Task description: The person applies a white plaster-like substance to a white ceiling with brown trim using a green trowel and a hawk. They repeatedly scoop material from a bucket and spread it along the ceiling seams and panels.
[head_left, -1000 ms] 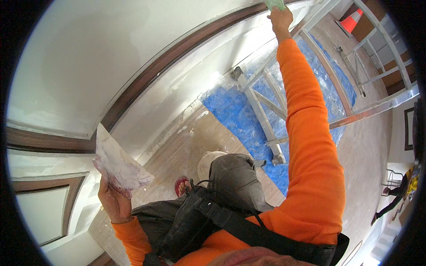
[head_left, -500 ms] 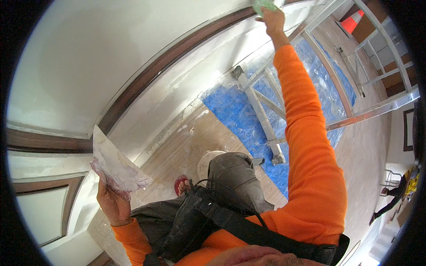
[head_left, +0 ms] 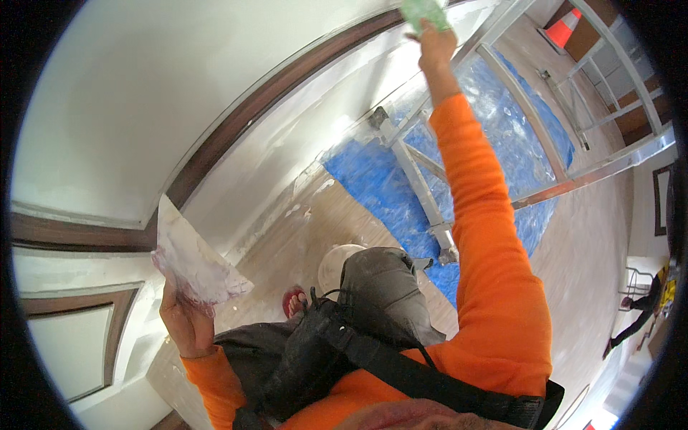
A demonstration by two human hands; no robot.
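Note:
My left hand (head_left: 185,322) grips a thin, roughly triangular putty board (head_left: 197,254) by its lower edge; whitish putty is smeared across it, with purplish stains along the rim. My right arm reaches far up and out, and the right hand (head_left: 438,54) is closed on a pale green, see-through putty scraper (head_left: 424,13). The scraper lies against or just in front of the wall beside a dark brown wooden trim strip (head_left: 247,118); whether it touches cannot be made out. Its upper part runs out of view.
A metal scaffold frame (head_left: 419,183) stands to the right on a blue plastic sheet (head_left: 365,179). Below me, a whitish round bucket (head_left: 333,266) is partly hidden by my knee. An orange-and-white cone (head_left: 562,31) stands far right. Another person (head_left: 648,304) is at the right edge.
My right hand and the green scraper have come slightly left and nearer, showing more of the scraper. My left hand still holds the putty board, shifted a little right in view.

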